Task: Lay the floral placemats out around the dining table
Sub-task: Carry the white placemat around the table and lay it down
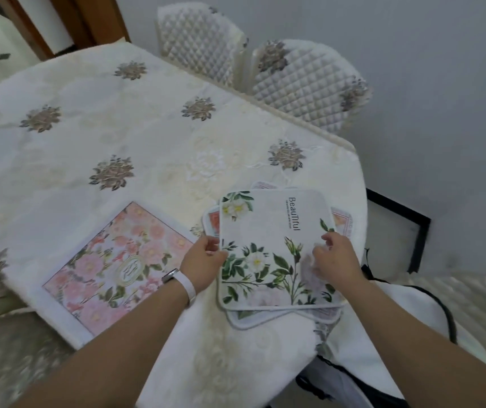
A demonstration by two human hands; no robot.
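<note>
Two hands meet at a stack of placemats [277, 315] in the lower centre-right of the frame, near the tabletop's [94, 136] right edge. The left hand [203, 266], with a white wristband [187, 287], pinches the left edge of the top white placemat [271, 231], printed with white flowers and green leaves. The right hand [334, 257] rests on its right side, fingers curled on the surface; its grip is unclear. A pink floral placemat [112, 266] lies flat at lower left. Two quilted chairs [300, 83] stand at the top.
</note>
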